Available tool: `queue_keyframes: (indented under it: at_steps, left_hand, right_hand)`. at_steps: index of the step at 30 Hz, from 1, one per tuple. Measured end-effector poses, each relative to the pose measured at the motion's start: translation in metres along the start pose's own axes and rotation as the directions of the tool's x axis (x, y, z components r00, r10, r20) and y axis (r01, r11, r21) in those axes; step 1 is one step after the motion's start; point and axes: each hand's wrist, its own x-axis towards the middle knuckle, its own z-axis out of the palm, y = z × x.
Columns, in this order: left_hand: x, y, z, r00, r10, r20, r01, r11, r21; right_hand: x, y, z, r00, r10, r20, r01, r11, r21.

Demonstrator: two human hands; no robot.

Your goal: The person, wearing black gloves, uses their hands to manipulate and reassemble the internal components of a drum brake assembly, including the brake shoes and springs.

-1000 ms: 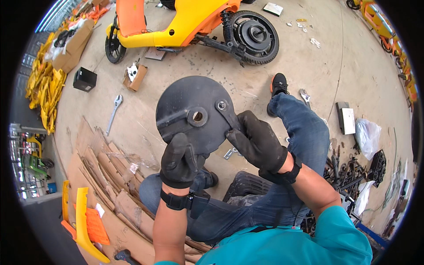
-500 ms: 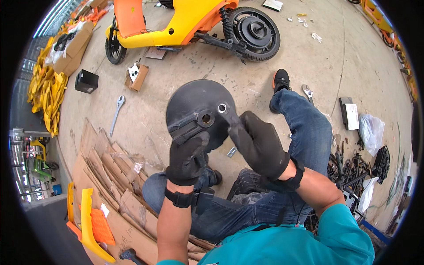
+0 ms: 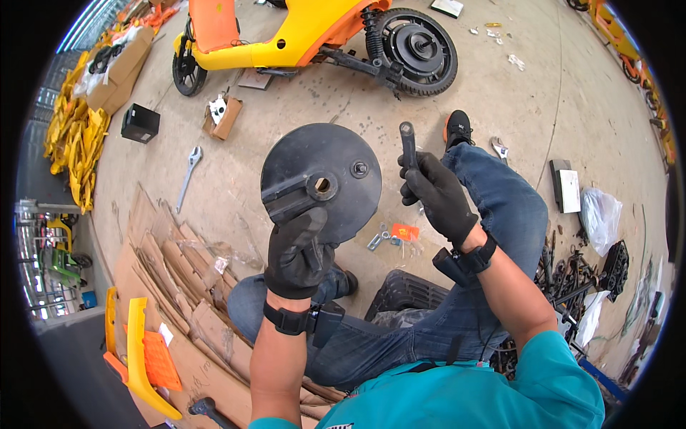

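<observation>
My gloved left hand [image 3: 296,250] is closed round the lower edge of a round black drum brake plate [image 3: 321,151], tilted up in front of me. A raised rib, a central hole and a bare threaded stud show on the plate's face. To its right, my gloved right hand [image 3: 441,200] pinches a short black brake arm [image 3: 408,143], its end with a round hole pointing up. The arm is apart from the plate. Small metal parts [image 3: 376,240] and an orange piece [image 3: 405,232] lie on the floor below, between my hands.
A yellow and orange scooter [image 3: 307,32] stands ahead. Wrenches [image 3: 188,180] lie on the floor at both sides. Flattened cardboard [image 3: 168,282] is stacked at the left, near yellow panels [image 3: 139,350]. A black crate [image 3: 407,292] sits between my legs; black parts [image 3: 564,275] pile up at the right.
The brake arm has come off the plate with my right hand, which moved right and up, uncovering the stud. My left hand and the plate have shifted slightly left.
</observation>
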Motion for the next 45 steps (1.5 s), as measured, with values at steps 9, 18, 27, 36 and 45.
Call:
queue_keyframes:
  at_steps: [9,18,27,36,45]
  left_hand:
    - [0.006,0.007,-0.003,0.976,0.186,0.117,-0.194,0.980,0.054]
    - [0.000,0.024,0.000,0.971,-0.232,0.063,0.235,0.971,-0.038]
    - [-0.002,0.008,-0.018,0.938,0.253,0.236,-0.341,0.790,0.509]
    - [-0.003,-0.002,0.011,0.878,-0.479,0.015,0.460,0.851,0.254]
    - [-0.004,-0.012,0.028,0.969,0.123,0.214,-0.247,0.439,0.864]
  right_hand:
    - [0.015,0.047,-0.017,0.970,0.218,0.105,-0.203,0.969,-0.142]
    - [0.031,0.122,-0.020,0.855,0.511,0.093,-0.370,0.724,-0.582]
    - [0.026,0.269,-0.047,0.805,0.569,-0.165,-0.384,0.288,-0.877]
    - [0.058,0.328,-0.055,0.861,0.428,-0.276,-0.477,0.489,-0.730]
    - [0.083,0.034,-0.014,0.702,0.522,0.483,-0.598,0.801,0.003]
